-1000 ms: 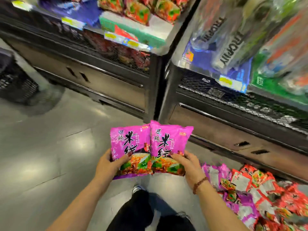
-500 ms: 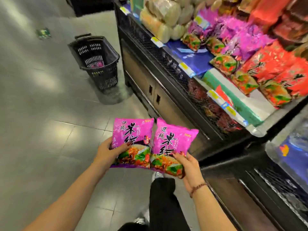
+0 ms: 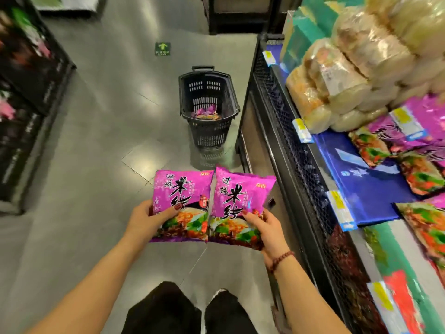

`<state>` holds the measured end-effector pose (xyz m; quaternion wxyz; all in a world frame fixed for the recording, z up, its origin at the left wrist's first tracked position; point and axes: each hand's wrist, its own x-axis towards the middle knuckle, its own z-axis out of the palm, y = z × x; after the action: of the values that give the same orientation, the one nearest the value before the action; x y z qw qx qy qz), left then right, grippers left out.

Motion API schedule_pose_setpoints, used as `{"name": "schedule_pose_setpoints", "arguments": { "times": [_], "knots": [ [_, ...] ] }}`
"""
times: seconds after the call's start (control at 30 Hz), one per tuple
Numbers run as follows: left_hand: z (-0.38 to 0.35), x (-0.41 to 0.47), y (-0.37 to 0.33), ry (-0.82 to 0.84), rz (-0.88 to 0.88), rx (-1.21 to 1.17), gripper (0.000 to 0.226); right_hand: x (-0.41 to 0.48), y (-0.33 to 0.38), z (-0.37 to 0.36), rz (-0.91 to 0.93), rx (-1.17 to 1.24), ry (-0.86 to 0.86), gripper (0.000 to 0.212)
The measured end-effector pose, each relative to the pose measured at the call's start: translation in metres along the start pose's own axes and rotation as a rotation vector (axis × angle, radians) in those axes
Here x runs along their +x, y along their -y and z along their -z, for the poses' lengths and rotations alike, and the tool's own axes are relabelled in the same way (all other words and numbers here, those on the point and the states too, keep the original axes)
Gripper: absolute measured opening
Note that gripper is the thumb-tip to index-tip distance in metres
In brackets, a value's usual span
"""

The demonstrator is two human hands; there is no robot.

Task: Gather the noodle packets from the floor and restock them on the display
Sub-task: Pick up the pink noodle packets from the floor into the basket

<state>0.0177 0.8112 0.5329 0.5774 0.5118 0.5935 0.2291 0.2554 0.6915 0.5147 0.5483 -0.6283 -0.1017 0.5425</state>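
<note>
Ahead, basket (image 3: 212, 133) beside display (image 3: 296, 160); left fingers (image 3: 166, 213) grip left packet (image 3: 183, 189), right fingers (image 3: 252, 218) grip right packet (image 3: 240, 194).

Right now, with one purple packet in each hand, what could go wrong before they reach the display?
The left hand grips the left packet and the right hand the right packet only near the lower end, so either may slip. The basket stands on the floor ahead, close beside the display; a foot might catch it.

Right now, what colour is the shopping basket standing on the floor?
The shopping basket is black, clearest in the head view.
</note>
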Motion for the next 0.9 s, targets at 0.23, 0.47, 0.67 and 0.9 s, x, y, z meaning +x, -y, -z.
{"name": "schedule_pose_setpoints", "arguments": {
  "times": [0.23, 0.47, 0.67, 0.9],
  "knots": [
    [0.002, 0.102, -0.027, -0.066, 0.035, -0.016, 0.020, 0.110, 0.043, -0.036, -0.033, -0.044, 0.034, 0.050],
    [0.009, 0.241, -0.081, -0.050, 0.093, -0.051, 0.027, 0.233, 0.105, -0.088, 0.016, -0.163, -0.020, 0.025],
    [0.014, 0.340, -0.146, -0.031, 0.085, -0.092, 0.019, 0.319, 0.169, -0.128, 0.058, -0.127, -0.031, 0.018],
    [-0.010, 0.449, -0.196, -0.032, 0.116, -0.108, 0.035, 0.430, 0.235, -0.145, 0.019, -0.132, -0.063, 0.021]
  ]
}}
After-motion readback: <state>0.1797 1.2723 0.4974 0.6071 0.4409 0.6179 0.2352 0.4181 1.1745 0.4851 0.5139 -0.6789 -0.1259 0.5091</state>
